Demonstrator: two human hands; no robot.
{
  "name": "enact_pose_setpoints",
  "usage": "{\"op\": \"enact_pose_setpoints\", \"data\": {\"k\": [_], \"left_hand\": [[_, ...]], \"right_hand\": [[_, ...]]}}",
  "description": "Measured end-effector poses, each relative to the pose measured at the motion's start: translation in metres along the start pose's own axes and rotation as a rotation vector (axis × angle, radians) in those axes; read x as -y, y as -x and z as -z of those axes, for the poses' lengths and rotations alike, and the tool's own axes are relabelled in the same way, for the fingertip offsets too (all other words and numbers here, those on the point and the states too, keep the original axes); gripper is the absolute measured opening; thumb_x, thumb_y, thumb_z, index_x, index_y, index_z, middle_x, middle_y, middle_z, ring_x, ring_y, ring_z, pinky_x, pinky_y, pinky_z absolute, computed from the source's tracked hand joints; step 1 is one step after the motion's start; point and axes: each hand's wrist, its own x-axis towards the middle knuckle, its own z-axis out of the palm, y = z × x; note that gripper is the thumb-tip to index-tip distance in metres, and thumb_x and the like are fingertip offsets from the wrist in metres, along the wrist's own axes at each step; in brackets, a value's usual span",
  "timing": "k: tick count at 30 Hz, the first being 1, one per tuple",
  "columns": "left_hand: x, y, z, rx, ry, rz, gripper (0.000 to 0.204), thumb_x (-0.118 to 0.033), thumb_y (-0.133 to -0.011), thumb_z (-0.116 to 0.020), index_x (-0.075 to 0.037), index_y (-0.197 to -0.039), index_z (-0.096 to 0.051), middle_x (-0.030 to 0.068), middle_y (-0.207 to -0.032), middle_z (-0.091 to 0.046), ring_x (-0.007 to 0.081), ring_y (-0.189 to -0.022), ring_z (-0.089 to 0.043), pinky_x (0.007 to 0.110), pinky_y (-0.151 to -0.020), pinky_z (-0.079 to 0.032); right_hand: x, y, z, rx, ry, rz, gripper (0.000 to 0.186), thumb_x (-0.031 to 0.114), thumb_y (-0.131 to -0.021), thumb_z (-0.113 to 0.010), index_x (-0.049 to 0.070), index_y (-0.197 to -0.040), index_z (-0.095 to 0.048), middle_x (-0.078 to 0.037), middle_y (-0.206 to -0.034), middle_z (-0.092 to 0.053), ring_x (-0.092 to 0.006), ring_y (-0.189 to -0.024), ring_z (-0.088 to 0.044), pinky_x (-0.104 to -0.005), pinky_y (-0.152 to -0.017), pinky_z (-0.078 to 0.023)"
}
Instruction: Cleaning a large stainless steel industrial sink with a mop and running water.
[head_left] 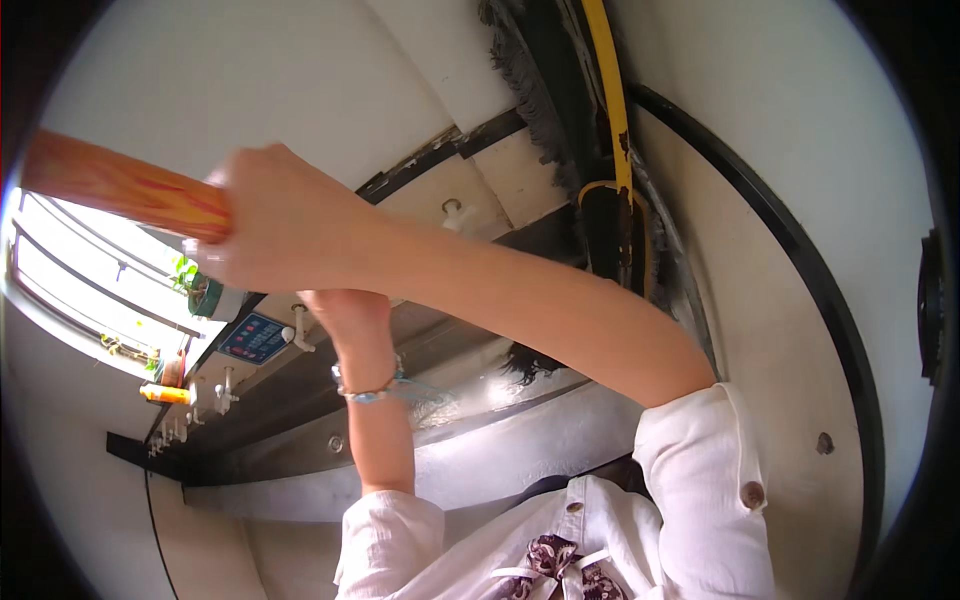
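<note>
Right grip (pixel 268 218) clamped around an orange wood-grained pole (pixel 130 188), left grip (pixel 350 312) partly hidden, closure impossible to tell.

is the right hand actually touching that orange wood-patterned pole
Touching. The head view shows the right hand closed around the orange wood-patterned pole, which runs straight into the fist with no gap.
</note>
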Motion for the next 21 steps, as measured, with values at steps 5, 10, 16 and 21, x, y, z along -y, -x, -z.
{"op": "enact_pose_setpoints", "data": {"k": [5, 10, 16, 21], "left_hand": [[0.001, -0.007, -0.006, 0.067, 0.058, 0.076, 0.041, -0.028, -0.087, -0.058, -0.001, -0.116, -0.048, 0.0077, -0.102, -0.056, 0.0194, -0.091, -0.058, 0.033, -0.075, -0.051], [0.112, 0.037, 0.023, 0.114, -0.548, 0.411, 0.057, -0.036, -0.089, -0.054, -0.007, -0.134, -0.033, 0.0056, -0.127, -0.044, 0.0163, -0.118, -0.044, 0.033, -0.096, -0.037], [0.105, 0.060, -0.004, 0.101, -0.557, 0.495, 0.046, -0.030, -0.094, -0.045, -0.007, -0.132, -0.033, 0.0050, -0.124, -0.044, 0.0148, -0.118, -0.043, 0.030, -0.095, -0.035], [0.106, 0.068, 0.000, 0.067, -0.479, 0.473, 0.045, -0.028, -0.094, -0.045, -0.007, -0.132, -0.034, 0.0066, -0.125, -0.044, 0.0162, -0.119, -0.042, 0.031, -0.096, -0.035]], "right_hand": [[0.018, -0.002, 0.023, 0.119, 0.071, -0.078, 0.025, 0.024, -0.067, -0.064, -0.001, -0.067, -0.061, -0.016, -0.053, -0.055, -0.0305, -0.048, -0.056, -0.0371, -0.052, -0.046], [-0.115, 0.089, 0.025, 0.010, 0.059, -0.378, 0.025, 0.025, -0.076, -0.063, 0.001, -0.082, -0.063, -0.016, -0.063, -0.059, -0.0246, -0.061, -0.061, -0.0343, -0.059, -0.046], [-0.114, 0.112, 0.034, 0.070, 0.025, -0.333, 0.021, 0.020, -0.075, -0.062, 0.000, -0.080, -0.062, -0.018, -0.066, -0.060, -0.0325, -0.064, -0.060, -0.0373, -0.060, -0.046], [-0.101, 0.120, 0.033, 0.055, -0.008, -0.349, 0.020, 0.020, -0.076, -0.061, -0.001, -0.078, -0.060, -0.017, -0.062, -0.057, -0.0288, -0.056, -0.056, -0.0358, -0.056, -0.044]]}}
